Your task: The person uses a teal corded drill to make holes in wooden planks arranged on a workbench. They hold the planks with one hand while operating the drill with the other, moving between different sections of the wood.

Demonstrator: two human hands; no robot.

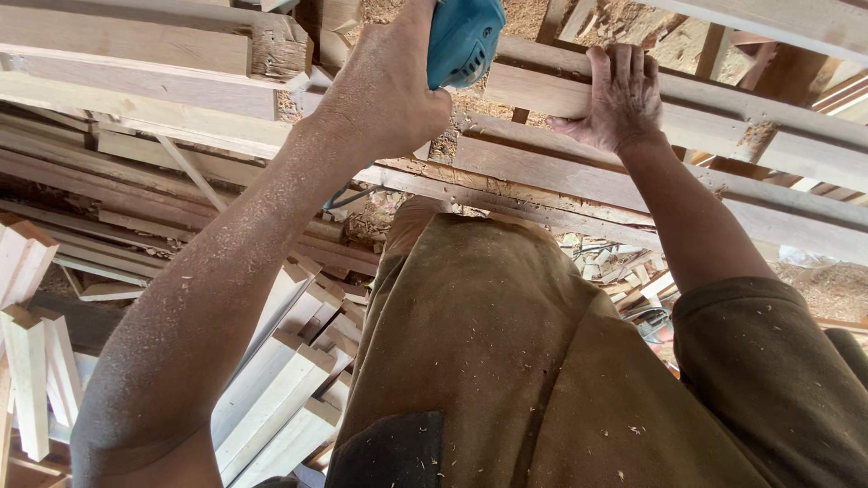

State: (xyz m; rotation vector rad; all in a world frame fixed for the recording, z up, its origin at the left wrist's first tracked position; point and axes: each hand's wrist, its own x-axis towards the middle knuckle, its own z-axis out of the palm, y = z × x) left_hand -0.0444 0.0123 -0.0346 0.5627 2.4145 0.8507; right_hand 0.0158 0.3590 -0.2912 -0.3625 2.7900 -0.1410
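My left hand (380, 86) grips a blue power tool (463, 36) at the top middle of the head view, and its forearm is dusted with sawdust. My right hand (619, 95) lies flat, fingers together, on a long pale wooden plank (723, 122) just right of the tool. The tool rests against the same run of planks, but its working end is cut off by the frame's top edge. My brown clothing (506, 361) fills the lower middle.
Long planks (136, 63) lie stacked across the upper left. A pile of short pale wood blocks (280, 380) sits at lower left, more offcuts (624, 280) at right. Sawdust (832, 289) covers the ground at far right. A dark cable (348, 194) hangs under the planks.
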